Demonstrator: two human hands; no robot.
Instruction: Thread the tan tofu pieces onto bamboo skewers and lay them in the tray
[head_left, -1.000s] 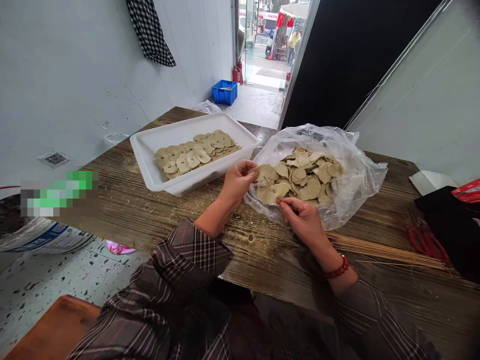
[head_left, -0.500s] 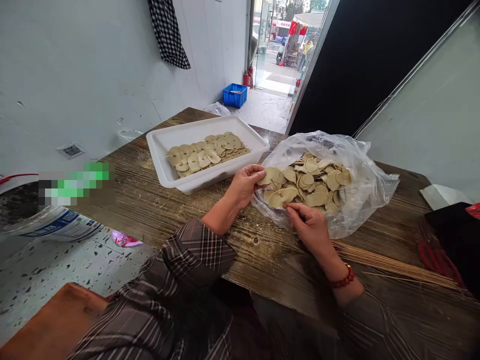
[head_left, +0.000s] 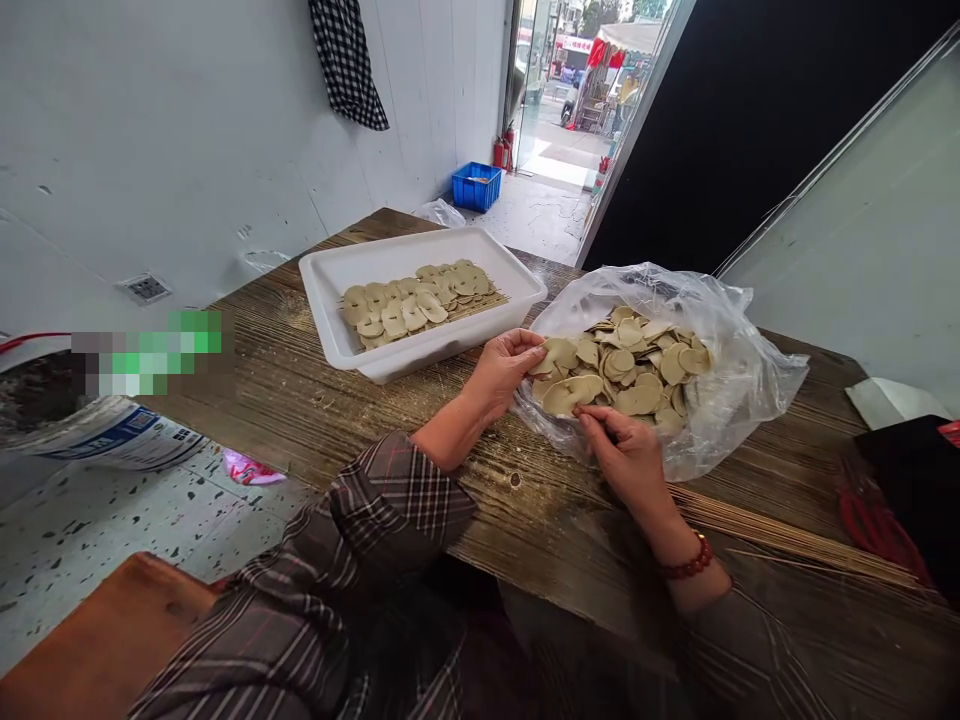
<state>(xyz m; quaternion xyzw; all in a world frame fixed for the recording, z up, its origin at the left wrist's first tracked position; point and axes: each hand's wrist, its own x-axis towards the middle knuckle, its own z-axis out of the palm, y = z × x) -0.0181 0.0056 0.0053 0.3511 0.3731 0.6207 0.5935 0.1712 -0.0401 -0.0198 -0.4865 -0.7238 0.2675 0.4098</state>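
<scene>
My left hand [head_left: 504, 372] is closed, thumb and fingers pinching a thin, round beige slice [head_left: 559, 354] at the near side of the pile. My right hand [head_left: 624, 450] is closed too, its fingertips pinched at the lower edge of another slice [head_left: 573, 395] with a small slit in it. That slice looks threaded on a thin bamboo skewer, mostly hidden by the slice and fingers. Both hands are at the mouth of a clear plastic bag [head_left: 750, 385], where many loose slices [head_left: 637, 398] are heaped. Left of it, a white tray [head_left: 330, 335] holds rows of skewered slices [head_left: 412, 312].
Loose bamboo skewers [head_left: 795, 535] lie on the wooden table [head_left: 300, 420] beside my right wrist. Red-handled scissors [head_left: 877, 515] and a black item are at the right edge. A bucket [head_left: 127, 440] stands left of the table. A blue crate [head_left: 476, 188] sits near the doorway.
The view has shifted slightly, so everything sits a little further right. Both hands keep nearly the same pose at the slices.
</scene>
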